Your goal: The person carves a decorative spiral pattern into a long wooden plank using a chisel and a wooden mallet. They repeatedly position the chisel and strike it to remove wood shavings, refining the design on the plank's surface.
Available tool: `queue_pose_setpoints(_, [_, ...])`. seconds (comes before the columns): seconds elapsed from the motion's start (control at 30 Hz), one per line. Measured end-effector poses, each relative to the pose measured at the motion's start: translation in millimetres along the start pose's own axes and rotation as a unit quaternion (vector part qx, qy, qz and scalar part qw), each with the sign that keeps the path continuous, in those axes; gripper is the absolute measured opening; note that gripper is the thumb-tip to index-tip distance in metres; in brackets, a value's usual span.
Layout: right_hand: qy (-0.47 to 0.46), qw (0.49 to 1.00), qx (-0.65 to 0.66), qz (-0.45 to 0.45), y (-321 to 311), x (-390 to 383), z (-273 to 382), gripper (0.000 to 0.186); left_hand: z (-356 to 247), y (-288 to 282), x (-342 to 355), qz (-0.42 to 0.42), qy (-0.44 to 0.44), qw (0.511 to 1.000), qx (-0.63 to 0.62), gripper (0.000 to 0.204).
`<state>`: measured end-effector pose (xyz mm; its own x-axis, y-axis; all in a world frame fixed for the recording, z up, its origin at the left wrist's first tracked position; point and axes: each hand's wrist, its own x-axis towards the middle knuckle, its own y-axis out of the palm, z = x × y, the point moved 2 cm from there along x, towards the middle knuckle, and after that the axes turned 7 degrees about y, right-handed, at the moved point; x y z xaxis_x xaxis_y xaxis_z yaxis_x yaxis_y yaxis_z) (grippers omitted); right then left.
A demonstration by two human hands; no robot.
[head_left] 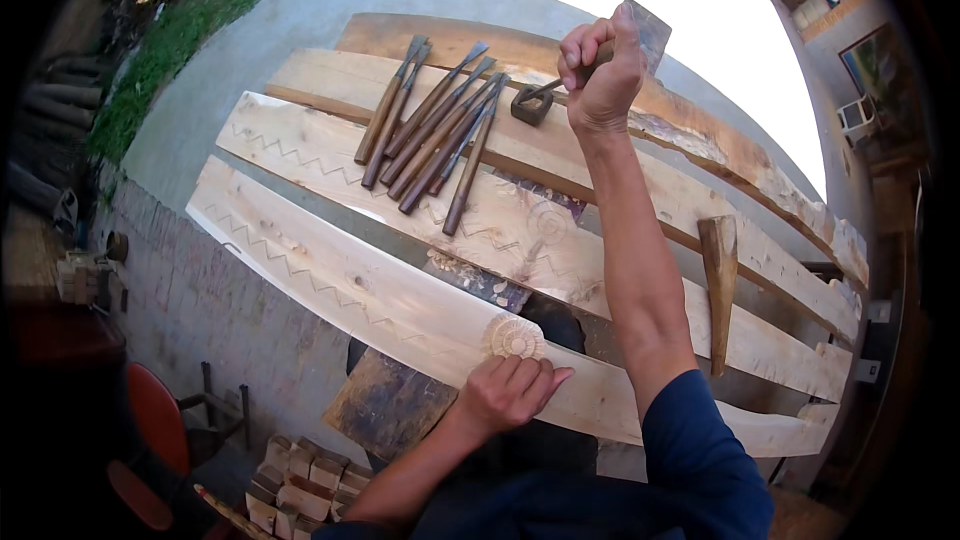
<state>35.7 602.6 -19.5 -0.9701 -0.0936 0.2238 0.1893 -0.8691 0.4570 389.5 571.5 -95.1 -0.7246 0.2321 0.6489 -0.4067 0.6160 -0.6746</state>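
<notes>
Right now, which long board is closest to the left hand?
The front board, nearest the person's body, with the carved round rosette just beyond the left hand; the other boards lie farther out.

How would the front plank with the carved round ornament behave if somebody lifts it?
The front plank is likely stiff, being solid-looking wood. Much longer than wide, it may swing awkwardly. The carved round ornament, finely cut, might chip if knocked.

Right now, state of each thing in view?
Nearest pale wooden plank: zigzag-marked, partly carved.
Round pale wood rosette: carved in relief.
Tapered brown wooden mallet: lying, unheld.
Wooden-handled metal chisels: lying grouped, blades pointing away.
Pale wooden blocks: piled.
Bare left hand: fingers curled beside rosette; grip unclear.
Bare right hand: raised, closed around dark-handled tool.
</notes>
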Motion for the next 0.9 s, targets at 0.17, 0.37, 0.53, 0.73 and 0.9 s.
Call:
queue_pose_setpoints(0.17, [-0.009,1.0,-0.026,-0.005,-5,4,8,0.064,-1,1,0,0.006,0.005,1.0,-0.006,0.027])
queue_pose_setpoints(0.37, [-0.005,0.991,-0.132,0.006,-4,-21,2,0.055,1,1,2,-0.012,-0.005,1.0,-0.026,0.025])
queue_pose_setpoints(0.53, [-0.107,0.986,-0.108,0.071,-4,-128,96,0.04,-2,-4,-4,-0.06,-0.067,0.993,-0.082,0.041])
queue_pose_setpoints(0.73, [-0.088,0.97,-0.116,0.197,-32,-323,126,0.045,-16,9,-9,-0.066,-0.025,0.991,-0.113,0.051])
queue_pose_setpoints(0.9, [-0.038,0.966,-0.135,0.217,-38,-349,116,0.041,-12,4,-11,-0.012,-0.007,0.993,-0.115,0.041])
